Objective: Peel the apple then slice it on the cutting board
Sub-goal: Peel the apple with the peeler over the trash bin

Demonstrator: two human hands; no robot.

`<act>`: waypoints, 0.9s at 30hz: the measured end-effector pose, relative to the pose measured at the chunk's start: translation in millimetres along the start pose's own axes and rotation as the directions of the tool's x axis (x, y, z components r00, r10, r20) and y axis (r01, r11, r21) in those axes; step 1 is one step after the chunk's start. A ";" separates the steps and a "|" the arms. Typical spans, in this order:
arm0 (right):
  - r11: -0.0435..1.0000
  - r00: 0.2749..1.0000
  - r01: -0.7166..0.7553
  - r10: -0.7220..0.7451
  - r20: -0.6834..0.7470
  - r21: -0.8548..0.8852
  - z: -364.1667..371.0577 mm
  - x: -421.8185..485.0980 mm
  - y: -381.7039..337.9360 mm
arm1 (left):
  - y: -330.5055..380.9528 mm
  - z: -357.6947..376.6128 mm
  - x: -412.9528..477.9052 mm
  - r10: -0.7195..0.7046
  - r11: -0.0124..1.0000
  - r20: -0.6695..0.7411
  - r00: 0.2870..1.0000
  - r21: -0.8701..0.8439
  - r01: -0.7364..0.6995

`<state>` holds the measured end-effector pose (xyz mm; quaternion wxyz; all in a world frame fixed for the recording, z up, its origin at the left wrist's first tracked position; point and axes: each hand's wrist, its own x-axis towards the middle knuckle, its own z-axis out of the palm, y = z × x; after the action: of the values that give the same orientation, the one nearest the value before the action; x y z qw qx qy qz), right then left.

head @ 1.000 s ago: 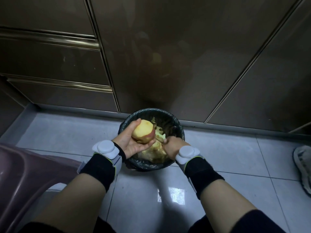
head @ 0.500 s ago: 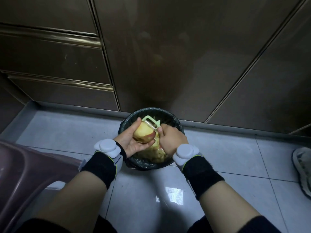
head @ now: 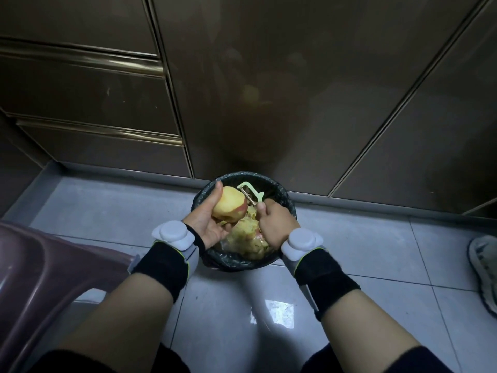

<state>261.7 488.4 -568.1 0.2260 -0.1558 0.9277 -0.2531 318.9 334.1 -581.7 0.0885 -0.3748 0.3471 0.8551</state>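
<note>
Both hands work above the bin: left hand grips apple, right hand grips peeler.

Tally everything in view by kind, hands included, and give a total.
Hands: 2 (left hand, right hand)
Apple: 1
Peeler: 1
Bin: 1
Wrist bands: 2
Chair: 1
Shoe: 1
Total: 9

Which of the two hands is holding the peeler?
The right hand grips the pale green peeler, its blade against the apple. The left hand only cradles that partly peeled apple above the bin.
</note>
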 end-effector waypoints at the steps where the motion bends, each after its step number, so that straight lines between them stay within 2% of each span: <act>1: 1.000 1.000 0.010 -0.009 -0.018 0.024 0.1 0.1 -1.3 | -1.0 1.0 -0.3 0.001 1.000 0.005 1.000 0.008 -0.001; 6: 0.993 0.998 0.033 -0.026 -0.065 0.113 1.2 1.6 -2.0 | -1.2 4.3 -2.2 -0.040 0.998 0.089 0.995 -0.051 0.044; 10: 0.993 0.998 0.040 -0.034 -0.056 0.112 3.4 2.0 -0.2 | -2.6 5.7 -1.3 -0.029 0.991 0.074 0.997 -0.128 0.038; 17: 0.991 0.998 0.039 -0.031 -0.061 0.125 3.7 4.0 2.4 | -1.9 7.1 -8.3 -0.020 0.998 0.161 0.987 -0.060 0.030; 22: 0.993 0.998 0.050 -0.044 -0.055 0.106 2.1 3.1 0.5 | -3.0 9.2 -7.2 -0.022 0.997 0.129 0.991 -0.069 0.031; 27: 0.996 0.992 0.095 -0.094 -0.084 0.005 -3.1 -0.8 -2.3 | -4.3 8.7 0.5 -0.019 0.993 0.077 0.997 -0.116 0.028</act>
<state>261.2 488.1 -564.1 0.1753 -0.1877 0.9269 -0.2738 315.3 343.0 -580.2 0.0896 -0.3506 0.2883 0.8865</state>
